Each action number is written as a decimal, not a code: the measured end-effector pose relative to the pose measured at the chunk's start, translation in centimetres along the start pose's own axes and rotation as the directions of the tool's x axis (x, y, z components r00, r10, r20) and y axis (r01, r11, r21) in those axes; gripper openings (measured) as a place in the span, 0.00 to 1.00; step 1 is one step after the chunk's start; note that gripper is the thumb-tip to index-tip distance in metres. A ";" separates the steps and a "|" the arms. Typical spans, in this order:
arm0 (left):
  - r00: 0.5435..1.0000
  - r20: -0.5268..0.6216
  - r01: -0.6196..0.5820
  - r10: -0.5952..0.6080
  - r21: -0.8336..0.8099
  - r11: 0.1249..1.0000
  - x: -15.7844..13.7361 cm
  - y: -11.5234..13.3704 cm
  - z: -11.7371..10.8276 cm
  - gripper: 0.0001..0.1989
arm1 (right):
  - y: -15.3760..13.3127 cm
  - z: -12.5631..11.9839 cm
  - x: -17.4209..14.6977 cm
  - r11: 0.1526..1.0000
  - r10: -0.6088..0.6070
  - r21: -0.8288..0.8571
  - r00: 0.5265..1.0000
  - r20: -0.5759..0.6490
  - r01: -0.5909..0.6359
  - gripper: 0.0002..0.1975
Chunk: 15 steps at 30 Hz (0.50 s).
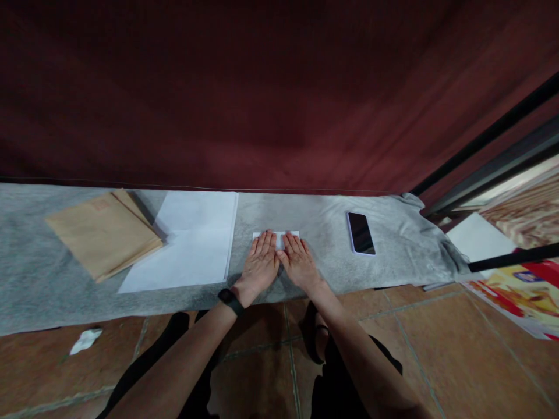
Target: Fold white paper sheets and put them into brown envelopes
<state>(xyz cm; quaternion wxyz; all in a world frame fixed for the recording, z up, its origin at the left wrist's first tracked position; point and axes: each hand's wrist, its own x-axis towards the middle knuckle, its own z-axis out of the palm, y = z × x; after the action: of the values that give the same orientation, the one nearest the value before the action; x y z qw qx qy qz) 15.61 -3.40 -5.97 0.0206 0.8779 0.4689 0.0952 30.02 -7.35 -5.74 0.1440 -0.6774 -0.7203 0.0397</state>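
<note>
Head view: grey cloth (318,221) lies beneath, white sheets (198,250) at nine o'clock. Left hand (259,262) and right hand (301,265), flat, pinching nothing, cover small white paper (279,238), its edge peeking out at twelve o'clock; uneven pressure could skew it.

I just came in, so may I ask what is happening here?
A person's left hand and right hand lie flat, side by side, on a small white paper on the grey cloth. To their left are larger white sheets, partly under brown envelopes; to the right lies a phone.
</note>
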 end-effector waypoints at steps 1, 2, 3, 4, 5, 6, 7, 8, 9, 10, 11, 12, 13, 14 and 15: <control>1.000 0.003 0.017 -0.017 0.004 1.000 0.1 -0.3 -0.1 0.30 | 0.2 0.0 0.0 1.000 0.002 -0.009 1.000 -0.012 -0.002 0.30; 0.999 0.004 0.033 -0.033 0.007 0.999 0.1 -0.6 -0.2 0.30 | 0.4 0.1 0.0 1.000 0.004 -0.019 1.000 -0.022 -0.004 0.30; 0.999 0.004 0.048 -0.048 0.010 0.999 0.1 -0.9 -0.4 0.31 | 0.7 0.0 0.0 1.000 0.005 -0.029 1.000 -0.029 -0.006 0.30; 0.998 0.006 0.061 -0.061 0.013 0.998 0.1 -1.1 -0.5 0.32 | 0.9 0.0 0.1 0.999 0.006 -0.039 0.999 -0.032 -0.007 0.30; 0.997 0.008 0.074 -0.074 0.017 0.997 0.1 -1.4 -0.6 0.32 | 1.0 0.0 0.1 0.999 0.008 -0.049 0.999 -0.033 -0.009 0.31; 0.996 0.011 0.085 -0.085 0.020 0.996 0.0 -1.6 -0.6 0.33 | 1.2 0.0 0.1 0.998 0.011 -0.059 0.999 -0.033 -0.013 0.31; 0.995 0.013 0.096 -0.097 0.023 0.995 -0.1 -1.8 -0.7 0.33 | 1.3 -0.1 0.1 0.997 0.016 -0.069 0.999 -0.032 -0.018 0.31; 0.994 0.011 0.108 -0.108 0.024 0.994 -0.2 -2.0 -0.7 0.34 | 1.5 -0.1 0.1 0.997 0.023 -0.079 0.999 -0.033 -0.025 0.31; 0.993 0.006 0.116 -0.116 0.024 0.993 -0.4 -2.2 -0.7 0.34 | 1.6 -0.1 0.1 0.995 0.030 -0.089 0.999 -0.034 -0.033 0.32; 0.993 -0.001 0.121 -0.121 0.022 0.992 -0.5 -2.4 -0.6 0.34 | 1.8 -0.1 0.0 0.994 0.037 -0.099 0.999 -0.036 -0.041 0.32; 0.992 -0.009 0.124 -0.124 0.019 0.992 -0.7 -2.5 -0.6 0.34 | 1.9 -0.2 -0.1 0.993 0.044 -0.109 0.998 -0.037 -0.048 0.32; 0.991 -0.015 0.130 -0.129 0.015 0.991 -0.9 -2.6 -0.5 0.33 | 2.1 -0.2 -0.2 0.992 0.051 -0.118 0.998 -0.038 -0.055 0.32; 0.990 -0.019 0.137 -0.137 0.011 0.990 -1.0 -2.8 -0.5 0.33 | 2.3 -0.2 -0.4 0.990 0.059 -0.125 0.998 -0.039 -0.063 0.32; 0.989 -0.018 0.144 -0.144 0.007 0.990 -1.1 -2.9 -0.4 0.33 | 2.6 -0.3 -0.5 0.989 0.066 -0.130 0.997 -0.041 -0.071 0.32; 0.988 -0.016 0.152 -0.152 0.002 0.988 -1.2 -3.0 -0.4 0.33 | 2.8 -0.3 -0.7 0.988 0.072 -0.134 0.997 -0.041 -0.077 0.31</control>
<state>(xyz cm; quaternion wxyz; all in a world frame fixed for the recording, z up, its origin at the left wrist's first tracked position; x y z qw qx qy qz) 12.39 -2.74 -6.18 0.0226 0.8388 0.5348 0.0995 32.82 -7.84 -6.22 0.1091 -0.7127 -0.6928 -0.0161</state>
